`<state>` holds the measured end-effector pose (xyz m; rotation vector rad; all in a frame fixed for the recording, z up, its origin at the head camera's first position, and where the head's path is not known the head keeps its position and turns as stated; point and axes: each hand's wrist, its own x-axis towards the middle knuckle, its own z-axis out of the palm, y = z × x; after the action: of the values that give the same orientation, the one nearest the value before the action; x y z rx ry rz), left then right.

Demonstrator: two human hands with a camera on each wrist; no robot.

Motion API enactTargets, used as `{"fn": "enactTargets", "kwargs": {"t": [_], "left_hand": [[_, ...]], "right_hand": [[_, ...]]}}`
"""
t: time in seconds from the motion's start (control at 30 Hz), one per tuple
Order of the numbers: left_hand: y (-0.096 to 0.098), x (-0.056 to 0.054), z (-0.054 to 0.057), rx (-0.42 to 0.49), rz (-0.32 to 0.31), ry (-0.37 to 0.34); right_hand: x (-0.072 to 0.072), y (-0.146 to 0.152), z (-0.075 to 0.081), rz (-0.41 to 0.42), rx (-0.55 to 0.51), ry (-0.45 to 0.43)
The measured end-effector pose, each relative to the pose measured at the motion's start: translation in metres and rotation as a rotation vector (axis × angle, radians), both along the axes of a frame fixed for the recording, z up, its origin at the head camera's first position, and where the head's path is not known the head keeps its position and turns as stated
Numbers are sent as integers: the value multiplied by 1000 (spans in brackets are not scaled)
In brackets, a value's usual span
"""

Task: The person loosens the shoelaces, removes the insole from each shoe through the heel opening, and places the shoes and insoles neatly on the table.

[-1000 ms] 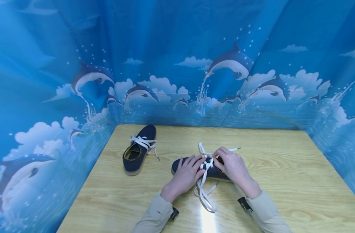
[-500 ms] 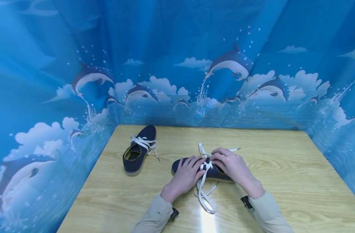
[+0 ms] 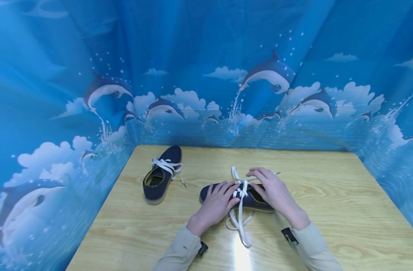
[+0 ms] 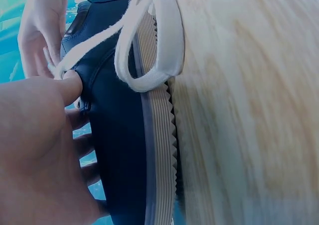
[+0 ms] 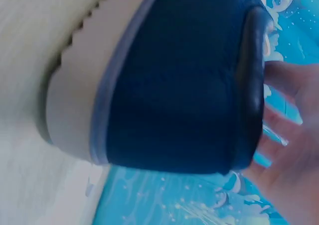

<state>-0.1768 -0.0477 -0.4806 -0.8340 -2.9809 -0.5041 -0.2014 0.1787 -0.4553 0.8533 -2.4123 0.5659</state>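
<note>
A dark navy lace-up shoe (image 3: 257,204) lies on the table, toe to the left, its white laces (image 3: 240,216) untied and crossed over the tongue. My left hand (image 3: 213,209) rests across the front of the shoe, fingers spread over the top and thumb beside the lacing. At the shoe's opening, my right hand (image 3: 276,192) hovers with thumb and fingers apart, fingertips near the far lace end. In the left wrist view, a lace loop (image 4: 172,36) hangs down over the sole. The right wrist view has the shoe's heel (image 5: 169,100) in front of the right hand's fingers.
A matching shoe (image 3: 155,195) with white laces stands at the back left of the wooden table (image 3: 328,210). Behind and beside the table hangs a blue curtain (image 3: 199,75) printed with dolphins and clouds.
My right thumb and fingers, earlier closed together at the laces, have spread, and the hand has shifted slightly right. The near lace strand has straightened and swung right. My left hand has stayed put.
</note>
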Motion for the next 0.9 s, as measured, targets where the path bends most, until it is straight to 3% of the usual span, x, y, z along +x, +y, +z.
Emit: {"fn": "enactTargets", "kwargs": {"t": [0.13,0.33,0.47,0.6,0.73,0.9], "left_hand": [[0,0,0,-1,-3,6],[-1,0,-1,2,-10,15],[-1,0,-1,2,-8,13],[-1,-1,-2,12,-4,1],[-1,-1,-2,18,-1,-10],[-1,-1,-2,8,-1,-13]], "right_hand": [[1,0,4,86,23,53],[2,-3,4,115,92,91],[1,-3,3,84,73,166],[0,-1,6,-38,8,248],[1,1,8,-125,-22,218],[1,4,9,-50,25,133]]}}
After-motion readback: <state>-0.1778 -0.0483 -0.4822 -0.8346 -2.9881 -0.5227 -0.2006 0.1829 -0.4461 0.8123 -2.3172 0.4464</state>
